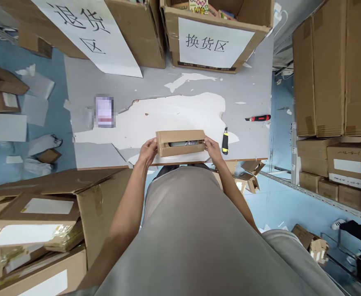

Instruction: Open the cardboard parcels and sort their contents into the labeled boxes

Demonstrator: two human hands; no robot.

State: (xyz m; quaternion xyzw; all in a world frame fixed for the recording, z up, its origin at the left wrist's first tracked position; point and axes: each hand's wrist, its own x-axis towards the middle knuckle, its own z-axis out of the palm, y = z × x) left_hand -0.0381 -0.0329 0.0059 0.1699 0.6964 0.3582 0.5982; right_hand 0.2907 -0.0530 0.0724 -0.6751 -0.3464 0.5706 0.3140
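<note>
A long, narrow cardboard box [180,152] lies near the table's front edge, its top flaps parted a little. Through the slit between the flaps something pale shows; I cannot make out what it is. My left hand [148,150] grips the box's left end, fingers closed at its side. At the opposite end my right hand [213,148] pinches the right edge of the box. Just right of that hand lies a yellow and black utility knife [225,142]. Farther right is a red and black utility knife [258,118].
Two large cartons with printed paper signs, a left carton [143,33] and a right carton [171,37], stand at the table's back. A blurred pale rectangle [105,111] lies left. A big open carton [103,205] of parcels stands front left; stacked boxes [328,74] rise at right.
</note>
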